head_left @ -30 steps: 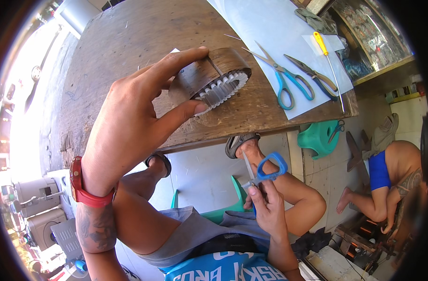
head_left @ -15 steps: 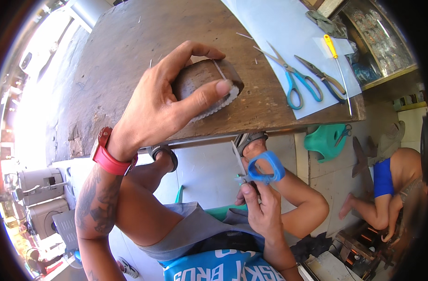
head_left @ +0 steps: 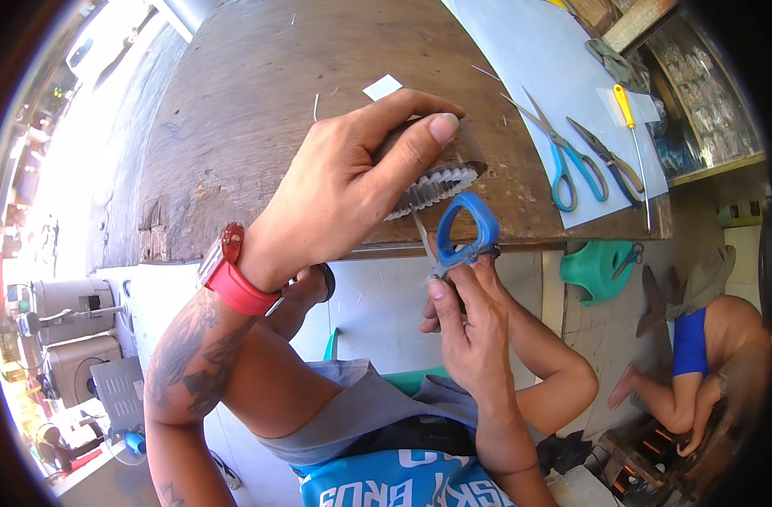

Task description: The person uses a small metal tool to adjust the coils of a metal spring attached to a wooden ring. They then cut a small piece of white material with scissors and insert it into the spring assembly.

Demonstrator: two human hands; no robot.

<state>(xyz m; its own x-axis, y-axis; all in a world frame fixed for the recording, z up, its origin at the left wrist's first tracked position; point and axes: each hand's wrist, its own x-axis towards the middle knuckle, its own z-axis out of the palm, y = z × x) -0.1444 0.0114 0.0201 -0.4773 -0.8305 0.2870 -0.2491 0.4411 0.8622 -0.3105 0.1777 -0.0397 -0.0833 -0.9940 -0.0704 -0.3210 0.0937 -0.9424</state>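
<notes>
My left hand (head_left: 335, 182) is wrapped over a dark ring-shaped core (head_left: 441, 188), like a motor stator, its toothed, pale-lined edge tilted toward me. The thumb lies across its outer side, and the hand hides much of it. Below, my right hand (head_left: 470, 329) grips a pair of scissors with a blue handle (head_left: 473, 232) near the pivot. One narrow blade (head_left: 421, 230) points up, its tip at the toothed edge; whether it touches cannot be made out. The core is at the front edge of the wooden table (head_left: 234, 127).
On a white sheet (head_left: 538, 51) at the right lie teal-handled scissors (head_left: 563, 156), pliers (head_left: 607, 154) and a yellow-handled screwdriver (head_left: 624, 106). A small white paper piece (head_left: 382, 87) lies behind my left hand. A green stool (head_left: 601, 270) stands below; another person (head_left: 690, 363) sits low at the right.
The scissors have come up from below the table edge to the toothed edge. My left hand has turned the core and shifted right in the picture. The paper piece has come into sight.
</notes>
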